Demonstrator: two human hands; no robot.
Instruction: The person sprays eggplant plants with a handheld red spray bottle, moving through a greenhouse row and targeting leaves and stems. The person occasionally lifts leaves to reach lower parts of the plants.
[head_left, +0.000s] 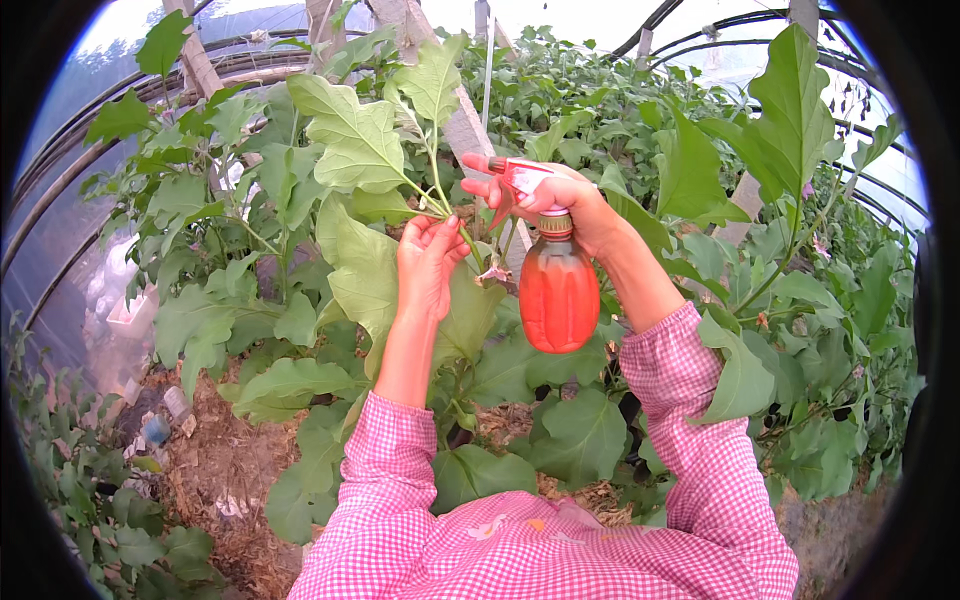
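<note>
My left hand (429, 259) pinches a green eggplant stem (471, 244) between thumb and fingertips, just below where its leaf stalks fork. Broad eggplant leaves (360, 142) rise above that hand, and others hang beside the wrist. A pale purple eggplant flower (493, 271) droops to the right of the stem. My right hand (559, 196) holds a spray bottle (559, 300) of red liquid by its red and white trigger head (525, 177). The nozzle points left, towards the upper part of the stem, and the bottle hangs upright below the hand.
Dense eggplant plants (810, 360) stand on both sides and behind. A slanted concrete post (465, 135) rises behind the stem. Curved poles (60, 187) carry the plastic film at left. A white container (133, 313) and litter lie at left, beside bare soil (225, 450) with dry plant scraps.
</note>
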